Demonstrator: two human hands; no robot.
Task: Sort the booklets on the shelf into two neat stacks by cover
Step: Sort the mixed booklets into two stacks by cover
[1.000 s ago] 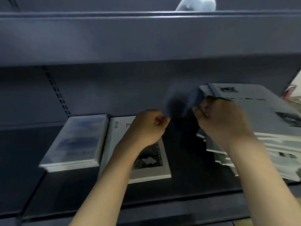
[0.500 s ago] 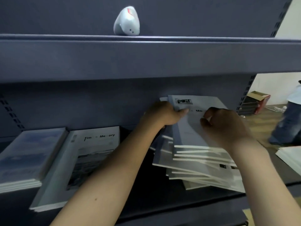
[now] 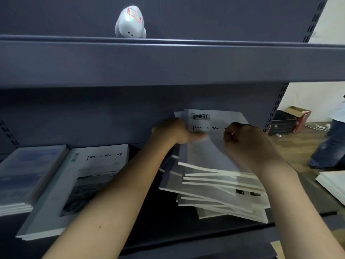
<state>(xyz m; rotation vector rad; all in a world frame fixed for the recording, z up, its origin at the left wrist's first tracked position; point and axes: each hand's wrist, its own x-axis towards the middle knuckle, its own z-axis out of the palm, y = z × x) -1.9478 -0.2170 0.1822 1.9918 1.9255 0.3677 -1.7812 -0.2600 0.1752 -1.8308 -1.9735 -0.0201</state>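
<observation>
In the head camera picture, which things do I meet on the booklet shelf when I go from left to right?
Blue-cover stack → white "Time & Memory" stack → left hand → right hand, both gripping the top booklet of the messy pile → white sheets.

Dark shelf (image 3: 168, 228) with three booklet stacks (image 3: 220, 191).
</observation>
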